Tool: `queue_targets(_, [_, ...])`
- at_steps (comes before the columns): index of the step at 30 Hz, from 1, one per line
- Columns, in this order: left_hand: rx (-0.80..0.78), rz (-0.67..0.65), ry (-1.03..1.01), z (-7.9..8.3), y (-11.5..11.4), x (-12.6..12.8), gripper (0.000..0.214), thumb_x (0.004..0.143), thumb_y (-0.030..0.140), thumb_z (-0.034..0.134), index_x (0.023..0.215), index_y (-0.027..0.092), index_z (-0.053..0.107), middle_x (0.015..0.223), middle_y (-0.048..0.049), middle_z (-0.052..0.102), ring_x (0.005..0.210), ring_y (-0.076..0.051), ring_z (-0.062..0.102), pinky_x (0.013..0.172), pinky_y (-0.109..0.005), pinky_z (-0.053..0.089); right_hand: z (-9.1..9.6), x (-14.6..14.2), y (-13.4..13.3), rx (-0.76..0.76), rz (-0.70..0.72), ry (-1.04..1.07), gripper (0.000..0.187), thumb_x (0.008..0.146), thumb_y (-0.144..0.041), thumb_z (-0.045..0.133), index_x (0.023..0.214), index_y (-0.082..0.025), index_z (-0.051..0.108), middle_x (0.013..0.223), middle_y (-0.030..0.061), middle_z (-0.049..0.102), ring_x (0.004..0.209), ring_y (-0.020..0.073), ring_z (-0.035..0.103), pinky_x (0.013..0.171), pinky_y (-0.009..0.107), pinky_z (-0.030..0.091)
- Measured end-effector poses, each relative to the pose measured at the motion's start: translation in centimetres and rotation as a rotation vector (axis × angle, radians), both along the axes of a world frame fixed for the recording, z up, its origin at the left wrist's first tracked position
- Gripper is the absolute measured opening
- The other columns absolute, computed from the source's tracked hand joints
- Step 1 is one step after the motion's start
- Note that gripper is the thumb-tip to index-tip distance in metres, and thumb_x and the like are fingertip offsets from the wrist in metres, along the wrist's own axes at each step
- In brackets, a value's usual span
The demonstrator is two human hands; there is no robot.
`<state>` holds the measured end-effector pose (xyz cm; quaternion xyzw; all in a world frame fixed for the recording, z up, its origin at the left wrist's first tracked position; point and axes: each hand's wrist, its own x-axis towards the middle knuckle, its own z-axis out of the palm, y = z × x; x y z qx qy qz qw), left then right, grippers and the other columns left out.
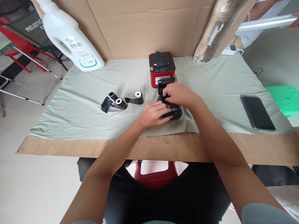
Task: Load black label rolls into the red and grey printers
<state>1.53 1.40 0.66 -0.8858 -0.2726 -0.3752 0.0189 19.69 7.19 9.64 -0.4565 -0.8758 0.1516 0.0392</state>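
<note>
A small black device, seemingly a portable printer [177,114], lies near the table's front edge with its lid [166,81] raised. My left hand [154,114] grips its left side, fingers over the top and thumb along the front. Curled fingers of my right hand [179,95] reach into the device below the lid; whatever their tips pinch is hidden. Dark patterned material shows between the hands. Just behind stands a red and black printer [162,70] with a dark strip sticking up from its top. Left of my hands are several small black rolls, one roll [139,97] partly unwound.
A large white detergent bottle [72,40] stands at the back left against a cardboard panel [144,28]. A wrapped tube [216,34] leans at the back right. A phone [257,112] lies on the right. Beyond, another person's arm [261,9] shows beside a pale tube.
</note>
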Motion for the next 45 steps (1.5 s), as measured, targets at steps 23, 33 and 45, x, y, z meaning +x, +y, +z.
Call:
queue_targets(23, [-0.383, 0.087, -0.58, 3.9, 1.7, 1.9, 0.049, 0.096, 0.056, 0.067, 0.062, 0.021, 0.062, 0.059, 0.0016, 0.041, 0.059, -0.015, 0.043, 0.061, -0.031, 0.038, 1.6, 4.5, 2.1, -0.369, -0.206, -0.015, 0.048, 0.079, -0.027, 0.08, 0.125, -0.026, 0.068, 0.104, 0.0063, 0.077, 0.09, 0.0261, 0.072, 0.073, 0.035, 0.051])
queue_targets(33, [-0.763, 0.143, -0.899, 3.2, 4.2, 2.1, 0.072, 0.079, 0.058, 0.086, 0.054, 0.02, 0.03, 0.056, 0.0041, 0.025, 0.057, -0.01, 0.032, 0.054, -0.028, 0.026, 0.0, 5.7, 3.8, -0.634, -0.241, 0.037, 0.053, 0.08, -0.051, 0.084, 0.125, -0.028, 0.072, 0.115, 0.0093, 0.078, 0.094, 0.0296, 0.076, 0.07, 0.038, 0.059])
queue_targets(45, [-0.836, 0.156, -0.937, 1.2, 6.5, 3.3, 0.058, 0.083, 0.053, 0.083, 0.053, 0.019, 0.047, 0.058, 0.0042, 0.039, 0.058, -0.01, 0.04, 0.057, -0.025, 0.034, 0.0, 5.5, 1.4, -0.638, -0.318, 0.079, 0.046, 0.087, -0.047, 0.077, 0.129, -0.03, 0.071, 0.114, 0.0086, 0.078, 0.089, 0.0267, 0.077, 0.069, 0.036, 0.058])
